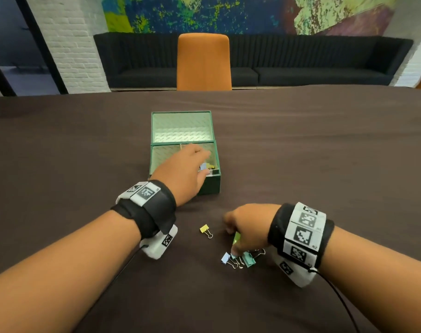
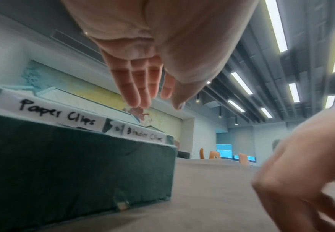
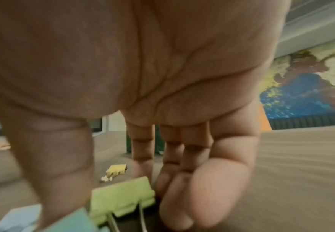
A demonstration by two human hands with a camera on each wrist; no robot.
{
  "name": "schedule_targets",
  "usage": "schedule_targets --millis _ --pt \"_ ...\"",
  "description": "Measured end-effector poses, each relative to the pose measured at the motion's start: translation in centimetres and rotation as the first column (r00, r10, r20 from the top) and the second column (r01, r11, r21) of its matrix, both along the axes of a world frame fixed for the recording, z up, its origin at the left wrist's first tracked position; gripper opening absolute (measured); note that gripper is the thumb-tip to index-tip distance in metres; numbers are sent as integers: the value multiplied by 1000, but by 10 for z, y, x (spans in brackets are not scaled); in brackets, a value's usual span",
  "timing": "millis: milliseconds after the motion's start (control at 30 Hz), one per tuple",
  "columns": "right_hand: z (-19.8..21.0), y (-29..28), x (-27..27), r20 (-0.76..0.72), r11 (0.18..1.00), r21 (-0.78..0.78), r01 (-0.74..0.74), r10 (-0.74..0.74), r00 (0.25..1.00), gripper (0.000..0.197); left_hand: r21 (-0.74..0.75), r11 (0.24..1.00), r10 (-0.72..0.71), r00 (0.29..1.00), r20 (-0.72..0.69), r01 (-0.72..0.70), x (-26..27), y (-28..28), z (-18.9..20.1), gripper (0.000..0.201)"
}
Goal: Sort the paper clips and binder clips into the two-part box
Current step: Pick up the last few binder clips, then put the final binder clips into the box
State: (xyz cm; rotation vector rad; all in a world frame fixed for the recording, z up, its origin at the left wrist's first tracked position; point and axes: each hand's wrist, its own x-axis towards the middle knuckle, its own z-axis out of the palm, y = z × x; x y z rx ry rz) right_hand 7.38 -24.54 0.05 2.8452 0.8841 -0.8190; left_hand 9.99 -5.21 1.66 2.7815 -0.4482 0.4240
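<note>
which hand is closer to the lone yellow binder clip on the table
Right. The right hand is down at the table just beside the yellow binder clip, among the other clips. The left hand is farther off, over the green box.

A brown-clothed table carries a green box and scattered binder clips.

matt brown tablecloth — cloth, binder clips — metal wire handles
</note>
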Motion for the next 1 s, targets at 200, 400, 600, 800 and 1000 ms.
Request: schedule_targets --millis 200,400,600,800,1000 --pt "6 6 5 40 996 79 -51 48 998 16 306 924 -52 868 -495 229 -43 -4 -21 51" --pt "41 28 49 333 917 389 -89 -50 942 23 343 905 -39 850 -526 254 -61 -2 -41 40" --pt "36 51 90 503 910 375 -176 -40 863 30 271 936 -57 857 -512 224 -60 0 -44 21" --pt "23 32 60 500 920 325 -218 29 865 17 223 954 -73 874 -481 202 -58 5 -49 21" --pt "8 -24 8 137 986 62 -152 142 980 40 32 998 -48 975 -218 57 -38 -1 -31 18"
